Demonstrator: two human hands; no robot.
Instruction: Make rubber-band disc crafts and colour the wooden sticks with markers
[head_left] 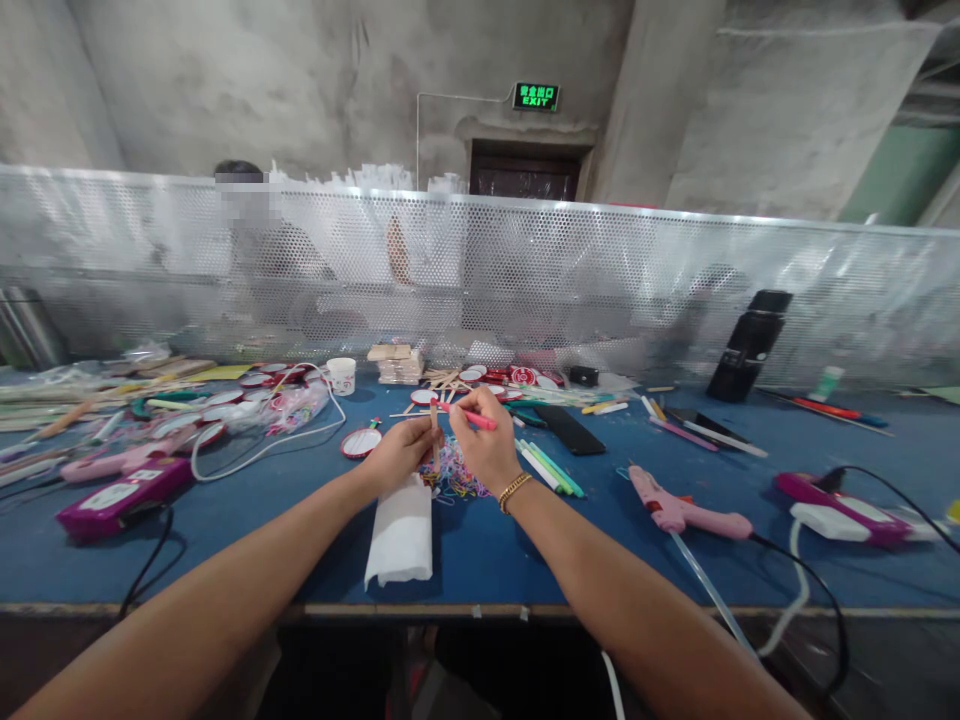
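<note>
My left hand [409,450] is closed on a flat wooden craft stick [435,430], held upright above the table. In my right hand [487,440] is a red marker [478,419], its tip close to the stick's upper end; whether they touch I cannot tell. Below both hands lies a pile of colourful rubber bands or strings [456,472]. A folded white tissue [401,535] rests on the table just under my left wrist. Several green and white markers [551,468] lie to the right of my right hand.
A pink glue gun [667,505] and a purple power strip [847,508] sit at right, another purple strip [124,497] at left. Farther back stand a paper cup [341,376], stacked wooden sticks [397,364] and a black bottle [750,345]. A perforated metal partition [525,270] closes off the back.
</note>
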